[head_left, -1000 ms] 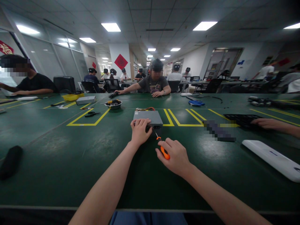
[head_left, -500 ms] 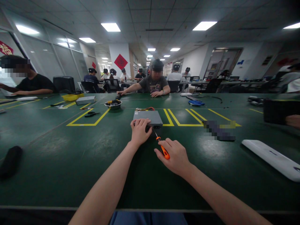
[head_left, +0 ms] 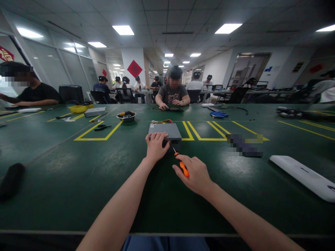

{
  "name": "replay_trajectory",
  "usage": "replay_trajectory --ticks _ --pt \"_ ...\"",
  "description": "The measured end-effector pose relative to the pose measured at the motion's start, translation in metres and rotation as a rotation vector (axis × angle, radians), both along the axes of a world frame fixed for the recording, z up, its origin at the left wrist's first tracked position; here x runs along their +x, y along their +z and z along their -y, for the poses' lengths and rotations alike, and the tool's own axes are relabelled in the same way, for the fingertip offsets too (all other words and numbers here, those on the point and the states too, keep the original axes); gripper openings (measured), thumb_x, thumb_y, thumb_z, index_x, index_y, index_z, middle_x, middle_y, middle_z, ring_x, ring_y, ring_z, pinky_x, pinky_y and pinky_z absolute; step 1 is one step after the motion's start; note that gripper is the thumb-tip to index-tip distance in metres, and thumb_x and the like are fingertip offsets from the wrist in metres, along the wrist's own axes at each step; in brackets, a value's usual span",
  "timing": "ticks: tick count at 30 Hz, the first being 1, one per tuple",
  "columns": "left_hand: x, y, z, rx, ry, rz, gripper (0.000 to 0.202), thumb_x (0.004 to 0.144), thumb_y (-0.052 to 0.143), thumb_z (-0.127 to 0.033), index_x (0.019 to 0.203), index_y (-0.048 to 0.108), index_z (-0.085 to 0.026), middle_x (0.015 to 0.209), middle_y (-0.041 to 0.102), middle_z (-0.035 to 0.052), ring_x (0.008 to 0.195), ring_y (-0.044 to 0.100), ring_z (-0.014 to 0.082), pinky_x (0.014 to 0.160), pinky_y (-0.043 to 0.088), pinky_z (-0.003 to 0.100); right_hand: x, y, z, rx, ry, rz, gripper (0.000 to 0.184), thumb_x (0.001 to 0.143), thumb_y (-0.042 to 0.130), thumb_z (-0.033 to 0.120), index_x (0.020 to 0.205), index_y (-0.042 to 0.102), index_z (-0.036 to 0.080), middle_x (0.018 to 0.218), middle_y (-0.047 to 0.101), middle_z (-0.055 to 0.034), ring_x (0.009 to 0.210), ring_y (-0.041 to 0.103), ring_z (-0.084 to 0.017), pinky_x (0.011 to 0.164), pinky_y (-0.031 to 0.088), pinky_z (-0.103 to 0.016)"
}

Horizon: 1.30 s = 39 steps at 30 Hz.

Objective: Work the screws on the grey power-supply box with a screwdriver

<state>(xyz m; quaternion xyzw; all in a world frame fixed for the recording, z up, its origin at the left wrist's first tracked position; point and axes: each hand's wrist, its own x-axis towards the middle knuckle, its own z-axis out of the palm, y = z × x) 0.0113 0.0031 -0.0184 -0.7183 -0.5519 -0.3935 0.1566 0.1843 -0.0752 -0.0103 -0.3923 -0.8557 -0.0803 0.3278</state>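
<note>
Nearby, a metal bowl [head_left: 126, 120] holds parts.

Left hand [head_left: 157, 148] gripping grey metal box [head_left: 164, 129]; right hand [head_left: 192, 173] holding orange screwdriver [head_left: 184, 169].

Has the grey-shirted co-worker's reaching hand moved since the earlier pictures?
Yes: the co-worker's hand has drawn back rightward in view, away from the round steel bowl, to in front of their grey T-shirt.
</note>
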Motion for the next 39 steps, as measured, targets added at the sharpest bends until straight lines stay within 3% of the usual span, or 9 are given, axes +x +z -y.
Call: replay_trajectory --ticks 7,15,19,39 --pt "-0.001 -0.002 -0.001 0.009 -0.005 -0.001 0.026 0.079 0.054 -0.03 0.104 0.054 -0.028 0.115 0.06 -0.0004 0.11 0.047 0.0206 0.1 0.02 0.042 0.0 -0.003 -0.003 0.038 0.022 0.054 0.012 0.08 0.048 0.02 0.089 0.056 0.017 0.079 0.058 -0.003 0.067 0.05 -0.015 0.066 0.035 -0.027" --pt "-0.001 -0.001 -0.001 -0.005 -0.002 -0.005 0.025 0.079 0.053 -0.03 0.104 0.054 -0.028 0.116 0.06 0.0005 0.11 0.047 0.0213 0.1 0.021 0.043 0.012 -0.002 -0.006 0.162 0.052 -0.056 0.012 0.079 0.049 0.022 0.085 0.057 0.016 0.074 0.061 -0.0023 0.062 0.053 -0.013 0.065 0.037 -0.028" --pt "-0.001 -0.001 -0.001 -0.003 -0.007 -0.001 0.026 0.079 0.053 -0.03 0.105 0.054 -0.028 0.115 0.06 0.001 0.11 0.047 0.0219 0.1 0.021 0.043 0.024 -0.002 -0.008 0.22 -0.005 -0.1 0.011 0.079 0.049 0.023 0.082 0.056 0.015 0.071 0.061 -0.002 0.06 0.054 -0.013 0.064 0.037 -0.028" --pt "0.0 0.0 0.0 -0.017 -0.002 0.0 0.026 0.079 0.053 -0.029 0.105 0.055 -0.029 0.115 0.06 0.0014 0.11 0.047 0.0225 0.099 0.022 0.044 0.022 -0.001 -0.01 0.203 -0.034 -0.047 0.014 0.081 0.047 0.023 0.084 0.058 0.016 0.073 0.06 -0.0027 0.064 0.054 -0.014 0.064 0.035 -0.028"
